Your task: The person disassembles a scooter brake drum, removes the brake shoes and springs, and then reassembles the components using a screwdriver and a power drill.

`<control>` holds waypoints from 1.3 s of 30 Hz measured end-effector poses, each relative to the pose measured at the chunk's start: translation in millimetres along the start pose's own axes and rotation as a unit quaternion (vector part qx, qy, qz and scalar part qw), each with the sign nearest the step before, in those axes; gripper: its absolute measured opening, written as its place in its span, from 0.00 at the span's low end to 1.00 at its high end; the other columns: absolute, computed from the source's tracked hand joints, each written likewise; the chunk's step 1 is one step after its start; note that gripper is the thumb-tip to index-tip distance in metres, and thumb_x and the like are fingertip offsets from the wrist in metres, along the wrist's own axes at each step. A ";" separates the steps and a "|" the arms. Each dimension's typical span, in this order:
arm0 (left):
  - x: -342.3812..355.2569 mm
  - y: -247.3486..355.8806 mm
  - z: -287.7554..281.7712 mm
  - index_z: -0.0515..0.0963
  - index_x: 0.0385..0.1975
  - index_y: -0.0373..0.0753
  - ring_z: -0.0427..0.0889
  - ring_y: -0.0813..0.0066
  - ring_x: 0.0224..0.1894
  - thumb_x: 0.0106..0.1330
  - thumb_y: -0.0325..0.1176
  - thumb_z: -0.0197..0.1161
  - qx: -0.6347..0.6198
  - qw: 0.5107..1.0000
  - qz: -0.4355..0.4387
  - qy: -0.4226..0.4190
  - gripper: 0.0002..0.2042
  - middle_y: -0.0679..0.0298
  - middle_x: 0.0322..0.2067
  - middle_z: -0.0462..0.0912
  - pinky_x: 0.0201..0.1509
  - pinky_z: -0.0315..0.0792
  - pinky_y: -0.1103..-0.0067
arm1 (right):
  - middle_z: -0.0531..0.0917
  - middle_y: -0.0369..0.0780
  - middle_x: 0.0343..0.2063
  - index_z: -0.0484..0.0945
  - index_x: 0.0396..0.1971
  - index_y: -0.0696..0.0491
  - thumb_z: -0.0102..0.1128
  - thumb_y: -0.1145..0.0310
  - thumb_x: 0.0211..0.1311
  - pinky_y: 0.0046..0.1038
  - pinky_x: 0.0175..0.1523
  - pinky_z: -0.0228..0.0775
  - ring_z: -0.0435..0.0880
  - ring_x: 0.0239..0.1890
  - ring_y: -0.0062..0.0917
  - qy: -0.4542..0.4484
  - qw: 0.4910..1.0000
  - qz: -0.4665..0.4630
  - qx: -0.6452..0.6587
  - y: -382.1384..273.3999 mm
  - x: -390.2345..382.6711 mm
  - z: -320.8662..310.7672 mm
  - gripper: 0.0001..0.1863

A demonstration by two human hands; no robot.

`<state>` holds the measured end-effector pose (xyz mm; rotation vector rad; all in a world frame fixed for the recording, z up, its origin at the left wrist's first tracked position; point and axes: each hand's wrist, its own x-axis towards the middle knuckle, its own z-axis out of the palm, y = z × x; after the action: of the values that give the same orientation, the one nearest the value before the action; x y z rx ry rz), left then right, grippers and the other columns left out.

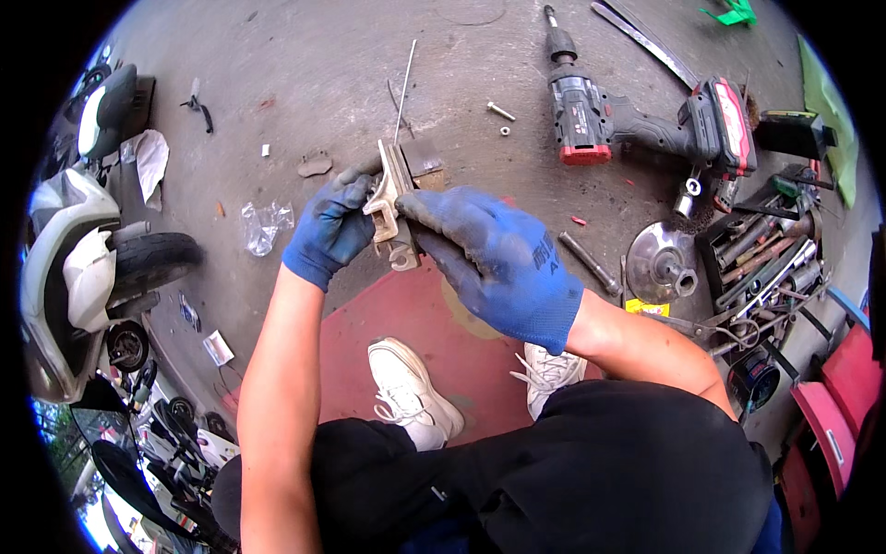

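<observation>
Both my hands wear blue gloves with dark, grimy fingers. Between them is a pale cast-metal bracket with a squared, hollow lower end. My left hand is closed round its left side. The fingers of my right hand press together against its right side, and the thumb is partly hidden. A darker grey metal piece with a notched end shows just under the bracket; I cannot tell whether the two are joined. Beyond the bracket's upper end, a thin metal rod points away from me.
A cordless impact wrench, a bolt and a nut lie at the far right. Nearer are a long bolt, a round metal disc and a toolbox. Clear plastic and a scooter are left.
</observation>
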<state>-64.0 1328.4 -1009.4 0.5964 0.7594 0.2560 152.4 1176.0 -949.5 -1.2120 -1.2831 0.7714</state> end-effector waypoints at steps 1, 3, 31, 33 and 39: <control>-3.1 0.2 7.7 0.62 0.65 0.29 0.79 0.67 0.54 0.70 0.31 0.58 0.069 0.997 0.006 0.036 0.26 0.54 0.54 0.78 0.59 0.75 0.69 | 0.82 0.47 0.35 0.76 0.54 0.55 0.63 0.80 0.58 0.34 0.41 0.74 0.83 0.36 0.41 -0.008 1.000 -0.006 -0.007 -0.4 0.0 0.2 0.22; -4.3 -3.0 8.4 0.63 0.65 0.30 0.80 0.67 0.53 0.70 0.31 0.58 0.181 0.982 0.030 0.050 0.26 0.55 0.53 0.78 0.58 0.76 0.70 | 0.81 0.46 0.34 0.76 0.54 0.55 0.62 0.81 0.57 0.34 0.39 0.74 0.82 0.34 0.40 -0.027 0.999 -0.014 -0.031 -4.9 -0.6 -0.7 0.22; 18.0 -23.9 35.8 0.78 0.43 0.31 0.82 0.74 0.33 0.64 0.41 0.68 0.334 0.898 -0.022 0.286 0.18 0.59 0.34 0.83 0.36 0.77 0.78 | 0.82 0.50 0.41 0.76 0.48 0.60 0.57 0.69 0.62 0.35 0.49 0.75 0.83 0.41 0.37 0.099 0.924 0.353 0.111 113.9 -44.7 -7.0 0.16; 12.7 -16.9 27.3 0.79 0.44 0.32 0.81 0.76 0.33 0.66 0.41 0.65 0.447 0.861 -0.012 0.241 0.17 0.62 0.35 0.83 0.37 0.76 0.79 | 0.83 0.50 0.42 0.75 0.51 0.60 0.58 0.68 0.61 0.35 0.49 0.75 0.83 0.42 0.39 0.103 0.939 0.324 -0.041 79.6 -49.0 4.8 0.19; 14.2 14.7 41.3 0.81 0.48 0.38 0.77 0.82 0.29 0.66 0.37 0.62 0.567 0.815 -0.064 0.098 0.14 0.68 0.32 0.81 0.34 0.73 0.83 | 0.83 0.46 0.36 0.74 0.49 0.60 0.58 0.59 0.67 0.33 0.43 0.75 0.82 0.36 0.33 -0.111 0.904 0.414 0.015 49.1 -58.8 38.7 0.20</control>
<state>-24.8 1329.3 -985.2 1.6638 1.1263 -0.3214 113.5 1142.0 -1018.0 -1.6981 -0.8875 1.5671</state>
